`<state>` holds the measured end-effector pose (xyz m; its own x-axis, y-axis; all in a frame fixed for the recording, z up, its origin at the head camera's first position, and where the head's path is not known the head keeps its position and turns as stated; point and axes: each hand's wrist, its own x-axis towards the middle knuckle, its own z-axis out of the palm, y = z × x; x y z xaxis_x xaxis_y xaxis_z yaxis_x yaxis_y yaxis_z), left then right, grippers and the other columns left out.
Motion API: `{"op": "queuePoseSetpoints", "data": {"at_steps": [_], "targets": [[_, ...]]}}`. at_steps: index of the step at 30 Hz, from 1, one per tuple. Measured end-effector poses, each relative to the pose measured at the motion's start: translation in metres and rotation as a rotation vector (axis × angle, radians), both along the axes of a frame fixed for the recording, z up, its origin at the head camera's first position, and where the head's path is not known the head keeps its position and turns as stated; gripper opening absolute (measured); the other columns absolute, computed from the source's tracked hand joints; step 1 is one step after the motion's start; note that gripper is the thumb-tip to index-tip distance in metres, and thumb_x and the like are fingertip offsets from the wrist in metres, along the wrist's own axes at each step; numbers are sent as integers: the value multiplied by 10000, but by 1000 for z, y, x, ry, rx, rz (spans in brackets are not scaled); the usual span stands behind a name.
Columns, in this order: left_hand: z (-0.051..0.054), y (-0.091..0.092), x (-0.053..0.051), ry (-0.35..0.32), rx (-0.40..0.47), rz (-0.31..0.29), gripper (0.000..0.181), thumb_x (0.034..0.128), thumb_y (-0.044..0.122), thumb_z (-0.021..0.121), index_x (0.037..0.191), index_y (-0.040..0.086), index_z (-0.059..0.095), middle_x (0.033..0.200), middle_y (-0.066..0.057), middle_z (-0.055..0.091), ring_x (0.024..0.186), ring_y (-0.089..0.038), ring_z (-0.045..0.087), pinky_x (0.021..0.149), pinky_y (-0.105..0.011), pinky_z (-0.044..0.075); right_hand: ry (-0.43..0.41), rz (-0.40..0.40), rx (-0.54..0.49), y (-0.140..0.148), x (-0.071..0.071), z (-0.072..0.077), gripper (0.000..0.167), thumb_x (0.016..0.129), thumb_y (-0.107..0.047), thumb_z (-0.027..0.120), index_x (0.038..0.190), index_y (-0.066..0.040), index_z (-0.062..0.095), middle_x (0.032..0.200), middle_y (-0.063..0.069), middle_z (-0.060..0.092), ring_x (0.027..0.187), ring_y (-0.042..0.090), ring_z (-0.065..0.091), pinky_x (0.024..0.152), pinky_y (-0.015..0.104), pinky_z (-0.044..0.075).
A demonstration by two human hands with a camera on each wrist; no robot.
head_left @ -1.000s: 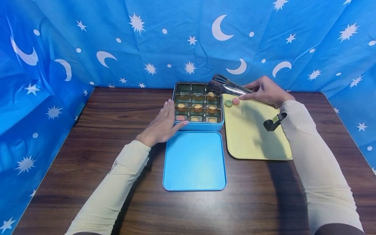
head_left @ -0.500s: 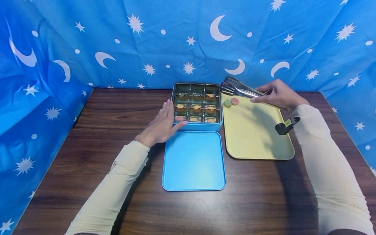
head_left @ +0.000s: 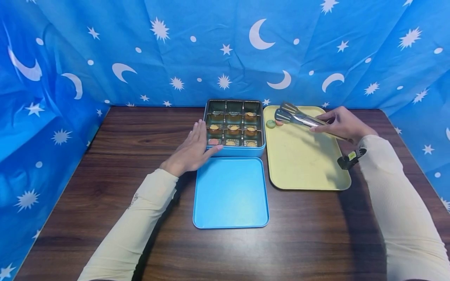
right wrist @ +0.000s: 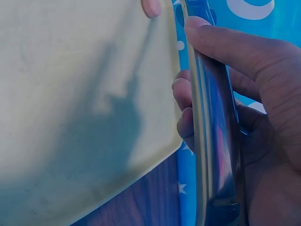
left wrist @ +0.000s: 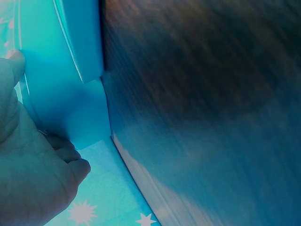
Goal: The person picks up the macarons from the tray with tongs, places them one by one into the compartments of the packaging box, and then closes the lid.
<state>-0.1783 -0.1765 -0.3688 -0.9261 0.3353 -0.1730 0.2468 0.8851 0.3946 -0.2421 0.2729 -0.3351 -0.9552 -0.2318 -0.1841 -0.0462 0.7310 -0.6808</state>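
Observation:
My right hand [head_left: 346, 124] grips metal tongs [head_left: 309, 121], with thumb and fingers round the arms in the right wrist view. The slotted tong ends hang over the back left of the yellow tray [head_left: 306, 171]. There a green macaron [head_left: 270, 124] lies beside a pink macaron [head_left: 279, 123], which the tongs partly cover in the head view. My left hand [head_left: 188, 152] rests along the left side of a blue tin [head_left: 239, 151], fingers straight, thumb at its front edge. Inside the tin's divided insert, a pink piece [head_left: 213, 142] sits front left; yellow pieces [head_left: 233, 127] show in several other compartments.
A flat blue lid [head_left: 230, 195] lies on the wooden table [head_left: 140, 132] just in front of the tin. The yellow tray stands close along the tin's right side. A blue cloth [head_left: 197, 58] with moons and stars hangs behind the table.
My right hand and the tongs have moved right, from above the tin's back right compartment to above the tray, and lower towards the macarons. The left hand stays against the tin.

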Motion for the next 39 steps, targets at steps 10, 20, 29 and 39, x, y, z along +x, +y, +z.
{"op": "queuePoseSetpoints", "data": {"at_steps": [10, 20, 29, 39], "targets": [[-2, -1, -1, 5, -6, -5, 1003, 1015, 685, 315, 1575, -6, -150, 1663, -180, -178, 1533, -286, -163, 1241, -448, -6, -12, 14, 32, 3, 1, -9, 620, 862, -314, 833, 1348, 16, 635, 656, 3, 421, 477, 108, 241, 453, 316, 317], [-3, -1, -1, 6, -4, -5, 1009, 1011, 693, 314, 1576, -1, -153, 1666, -188, -163, 1537, -307, -146, 1240, -456, -4, -24, 10, 0, 2, 0, -15, 642, 841, -353, 848, 1329, 16, 651, 1175, 176, 659, 649, 147, 463, 544, 296, 385], [-3, -1, -1, 9, 0, -5, 1002, 1017, 680, 324, 1576, -6, -146, 1663, -184, -173, 1537, -307, -144, 1242, -447, 0, -26, 14, 1, 2, -1, -17, 656, 846, -360, 843, 1333, 30, 642, 1192, 195, 663, 635, 146, 462, 541, 292, 393], [-3, -2, -1, 8, 11, -7, 986, 1030, 649, 347, 1577, -16, -133, 1664, -191, -164, 1538, -313, -140, 1242, -443, -4, -21, 22, 9, 2, -2, -20, 652, 855, -364, 834, 1331, 36, 639, 1261, 243, 651, 681, 134, 517, 589, 273, 435]]}}
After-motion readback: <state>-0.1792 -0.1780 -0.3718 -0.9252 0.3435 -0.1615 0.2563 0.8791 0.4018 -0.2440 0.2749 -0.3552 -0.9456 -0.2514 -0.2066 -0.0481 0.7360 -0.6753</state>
